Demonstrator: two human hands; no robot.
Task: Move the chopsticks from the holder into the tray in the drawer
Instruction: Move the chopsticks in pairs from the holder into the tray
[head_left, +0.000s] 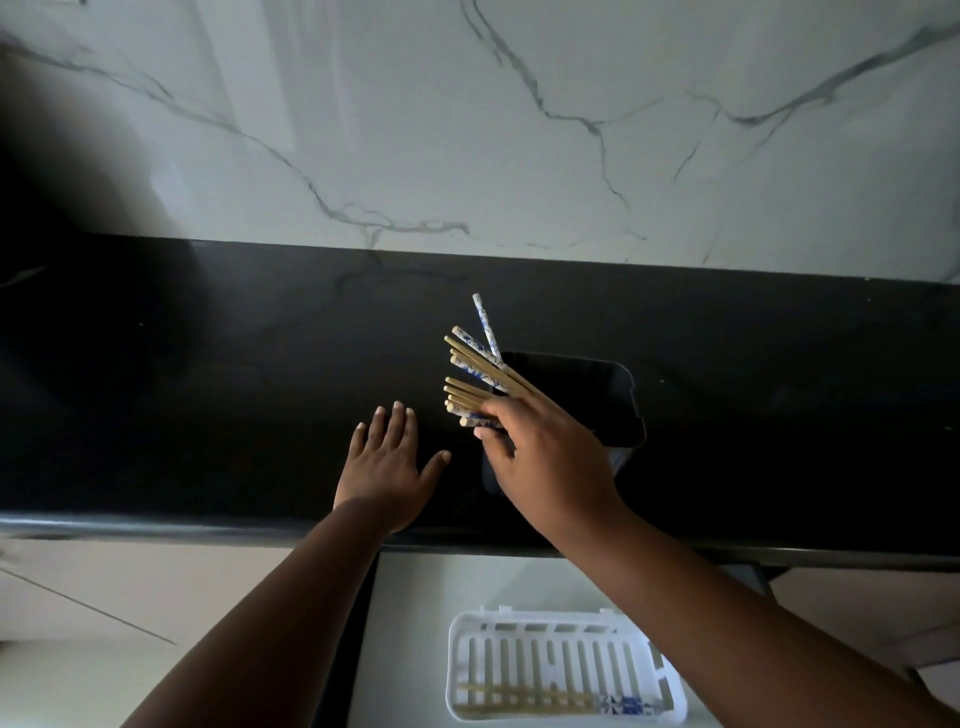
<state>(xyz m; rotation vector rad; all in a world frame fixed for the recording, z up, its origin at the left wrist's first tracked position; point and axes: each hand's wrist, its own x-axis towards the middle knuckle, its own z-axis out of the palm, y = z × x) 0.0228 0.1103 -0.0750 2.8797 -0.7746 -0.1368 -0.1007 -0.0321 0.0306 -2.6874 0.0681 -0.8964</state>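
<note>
The person's right hand (545, 457) is reaching over the near rim of the black holder (618, 405), which is standing on the dark table (208, 389), and its fingers are curling around a bunch of chopsticks (470, 374) where they are leaning out of the holder's left corner. The grip there is closed on the bunch, with the thumb lying along the near side of the sticks. The chopsticks are fanning up and to the left past the fingers, their ends well apart from one another; most are plain tan, while a few are carrying a blue and white pattern, one of which is standing taller than the others. Their lower ends are hidden behind the hand and the holder's wall. The left hand (387, 467) is lying flat just beside the holder on the table, palm down, fingers straight and spread, holding nothing. Below the table's front edge the open drawer (410, 623) is showing a pale floor, and in it the white slotted tray (561, 670) is sitting near the right forearm. One pair of chopsticks (550, 699) is already lying lengthwise along the tray's near side, its patterned ends pointing right. A marble wall (467, 130) with grey veins is rising behind the table.
</note>
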